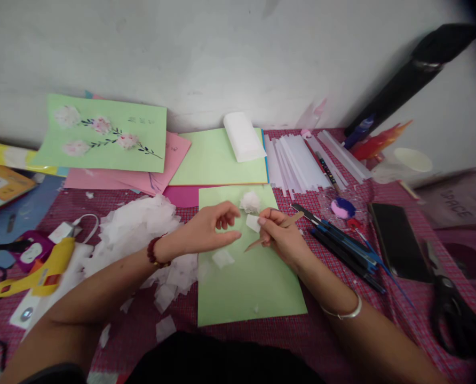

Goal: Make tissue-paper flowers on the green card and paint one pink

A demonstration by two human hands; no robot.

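Pinches a small white paper square [253, 223] between thumb and fingertips of the right hand [281, 237], near the centre of the frame, with a thin brown stick [294, 219] running across the same closed fingers. Holds the left hand [214, 226] just left of it, loosely curled, thumb and fingers parted, gripping nothing. Has a ruffled white flower [250, 202] just above, on the green sheet [254, 293]; a loose square [223, 258] below the left hand; a heap of white paper pieces [128, 229] at centre left; black scissors [442, 314] at lower right.
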